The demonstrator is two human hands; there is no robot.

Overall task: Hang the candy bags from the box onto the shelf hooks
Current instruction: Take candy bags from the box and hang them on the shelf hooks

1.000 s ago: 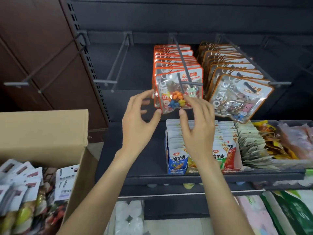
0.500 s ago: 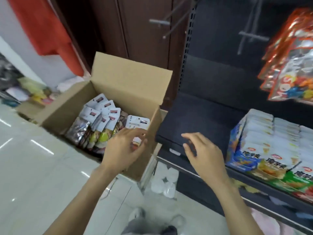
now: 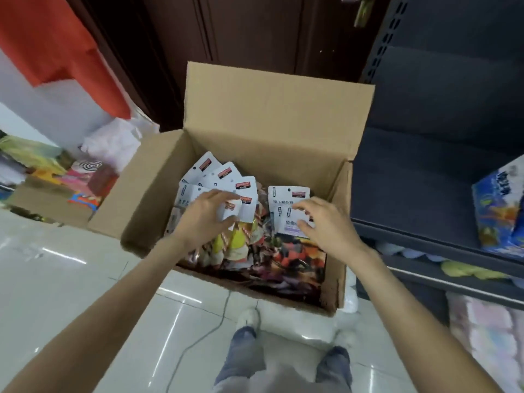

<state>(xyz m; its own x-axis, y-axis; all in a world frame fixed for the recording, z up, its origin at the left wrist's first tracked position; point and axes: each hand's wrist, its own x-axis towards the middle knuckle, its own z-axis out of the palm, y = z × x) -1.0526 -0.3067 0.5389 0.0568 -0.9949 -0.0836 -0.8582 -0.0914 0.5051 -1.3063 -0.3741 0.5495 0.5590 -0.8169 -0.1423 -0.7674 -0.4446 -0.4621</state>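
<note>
I am looking down into the open cardboard box [image 3: 215, 114] standing on the pale tiled floor [image 3: 56, 279], its back flap upright against a dark wooden door [image 3: 255, 29]. The candy bags [image 3: 226, 180] lie inside it in a fanned, overlapping heap, white header cards toward the far wall and colourful bodies toward me. My left hand [image 3: 204, 217] is down in the left part of the heap; its fingers [image 3: 224, 195] and thumb are curled over the header of a bag there, pinching it between them. My right hand [image 3: 329, 225] is over the right part of the box, above a single bag with a white header [image 3: 287, 199] that lies flat and a little apart from the fanned group; those fingers are loosely bent and slightly spread, and I cannot tell whether they touch the bag. The dark shelf unit [image 3: 425, 180] stands just beside the box on the right, with a blue packet [image 3: 499, 205] on it at the frame edge. A red cloth [image 3: 56, 46] hangs at upper left, and my shoes [image 3: 248, 319] show below the box.
</note>
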